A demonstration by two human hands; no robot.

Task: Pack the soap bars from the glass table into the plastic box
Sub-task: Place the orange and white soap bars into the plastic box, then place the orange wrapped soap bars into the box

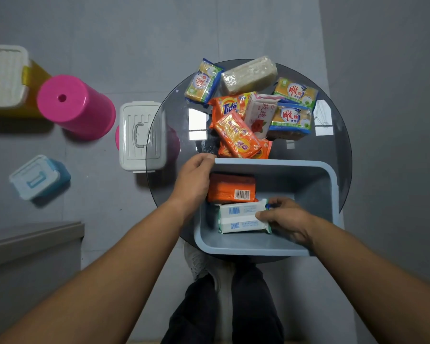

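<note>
A blue plastic box [333, 184] stands on the near part of the round glass table [338, 150]. Inside it lie an orange soap bar [231, 188] and, nearer me, a white soap bar [238, 217]. My right hand [286, 219] reaches into the box and grips the white bar's right end. My left hand [196, 180] holds the box's left rim. Behind the box, several wrapped soap bars lie in a heap: orange ones [236, 134], a white rose one [260, 115], yellow ones in blue-green wrap [291, 120] and a pale clear-wrapped bar [248, 74].
On the grey floor to the left stand a pink stool [77, 106], a white-lidded pink box [140, 135], a small blue lidded box [39, 176] and a yellow box with a white lid [8, 75]. A grey cabinet edge [32, 242] is at the near left. My legs are below the table.
</note>
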